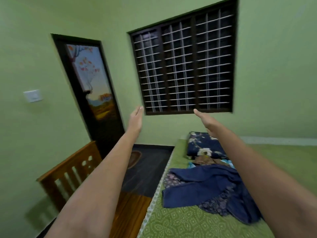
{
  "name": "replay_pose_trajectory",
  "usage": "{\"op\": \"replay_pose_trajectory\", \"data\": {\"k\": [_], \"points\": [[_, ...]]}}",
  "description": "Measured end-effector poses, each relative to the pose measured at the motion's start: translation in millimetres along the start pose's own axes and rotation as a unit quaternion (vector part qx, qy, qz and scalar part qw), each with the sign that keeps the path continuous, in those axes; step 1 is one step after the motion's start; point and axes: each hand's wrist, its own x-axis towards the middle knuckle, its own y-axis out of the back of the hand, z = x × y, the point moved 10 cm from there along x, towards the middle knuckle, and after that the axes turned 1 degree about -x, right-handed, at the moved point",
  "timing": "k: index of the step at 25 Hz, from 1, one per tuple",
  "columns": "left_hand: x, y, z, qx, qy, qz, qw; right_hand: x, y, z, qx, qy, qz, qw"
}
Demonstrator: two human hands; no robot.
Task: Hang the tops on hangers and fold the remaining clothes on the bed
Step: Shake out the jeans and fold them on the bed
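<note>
A person is stretching both bare arms straight out in front, and the arms are running from the bottom corners of the frame toward the middle. The left hand (135, 118) is sitting left of centre, with its fingers straight, pressed together and pointing up; it is holding nothing. The right hand (206, 121) is sitting right of centre, with its fingers also straight and together, and it too is holding nothing. The two hands are staying well apart, both in front of a green wall just under a large dark window (183, 66) with a white grille, which is filling the upper right of the frame.

The bed (173, 220) is lying in the lower right, covered by a green patterned sheet. A heap of clothes is lying on it, below the right forearm: a dark blue garment (197, 184) is spreading loosely over a floral printed garment (173, 179), and a brown piece (205, 160) is lying just behind them. A dark blue floral pillow (200, 145) is resting at the far end of the bed.

A dark door (89, 86) with a painted panel is standing in the upper left, a white wall switch (32, 95) is sitting at far left, and a slatted wooden bed frame (72, 170) is showing at lower left.
</note>
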Motion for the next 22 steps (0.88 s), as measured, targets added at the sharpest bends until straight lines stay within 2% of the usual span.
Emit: {"op": "replay_pose_trajectory", "data": {"k": [3,7,13,17,22], "points": [[8,-64,-9,-0.018,-0.020,-0.088,0.996,-11,53,20,-0.016,-0.013,0.065,0.998],[10,-137,-26,-0.041,-0.002,-0.174,0.984,-18,106,44,-0.030,-0.041,0.120,0.991],[37,-209,-60,-0.031,0.014,-0.222,0.974,15,143,104,-0.071,-0.105,0.107,0.986],[70,-261,-131,0.044,0.050,-0.259,0.964,68,163,168,-0.089,-0.155,0.104,0.978],[80,-330,-257,0.089,0.169,-0.294,0.937,116,171,302,-0.084,-0.290,0.078,0.950]]}}
